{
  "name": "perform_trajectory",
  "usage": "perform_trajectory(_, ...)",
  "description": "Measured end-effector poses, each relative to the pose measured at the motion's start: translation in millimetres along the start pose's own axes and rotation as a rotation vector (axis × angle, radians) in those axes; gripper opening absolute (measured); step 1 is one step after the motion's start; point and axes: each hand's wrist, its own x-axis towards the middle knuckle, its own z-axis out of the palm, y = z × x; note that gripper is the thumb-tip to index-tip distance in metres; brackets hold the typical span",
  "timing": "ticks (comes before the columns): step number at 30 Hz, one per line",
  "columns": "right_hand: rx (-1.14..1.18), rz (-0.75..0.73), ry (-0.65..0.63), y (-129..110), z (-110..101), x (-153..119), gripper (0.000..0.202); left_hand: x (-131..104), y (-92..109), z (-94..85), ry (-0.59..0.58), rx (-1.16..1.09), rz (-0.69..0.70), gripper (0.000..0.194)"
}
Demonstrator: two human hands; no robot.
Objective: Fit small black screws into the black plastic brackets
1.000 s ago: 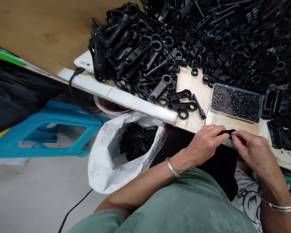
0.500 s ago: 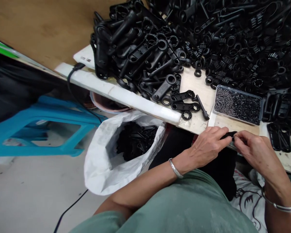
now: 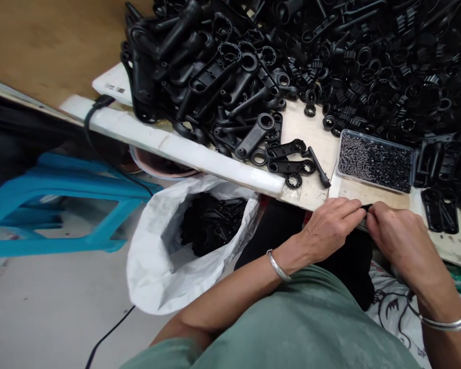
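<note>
At the table's front edge, my left hand (image 3: 332, 223) and my right hand (image 3: 397, 236) close together on a small black plastic part (image 3: 366, 207). Fingers cover most of it, so its full shape is hidden. Just beyond my hands lies a clear box of small dark screws (image 3: 375, 161). Left of the box are loose black handle-shaped parts (image 3: 292, 166), a thin black rod (image 3: 318, 168) and a black ring (image 3: 293, 181).
A large heap of black plastic parts (image 3: 230, 77) covers the back of the table. White foam edging (image 3: 169, 146) runs along its left front. Below stand a white sack (image 3: 149, 256) of black parts and a blue stool (image 3: 61, 200). Black flat parts (image 3: 440, 210) lie at right.
My right hand has rolled over, its fingers curling tighter around the black part, which now shows less. My left hand stays nearly in place. The view has shifted slightly.
</note>
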Motion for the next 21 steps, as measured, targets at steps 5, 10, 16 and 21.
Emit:
perform_trajectory(5,0.049,0.132,0.022,-12,-3,-1,0.023,-2,-2,5.9,0.102,-0.047,-0.004,0.028)
perform_trajectory(10,0.985,0.397,0.052,11,19,-17,0.025,-5,0,6.6,0.232,-0.121,-0.009,0.019)
perform_trajectory(16,1.735,0.610,0.201,-4,32,-26,0.072,-8,9,6.7,0.416,-0.199,-0.032,0.017)
perform_trajectory(21,2.005,0.634,0.289,-20,30,-17,0.060,-7,15,5.4,0.435,-0.210,-0.043,0.016)
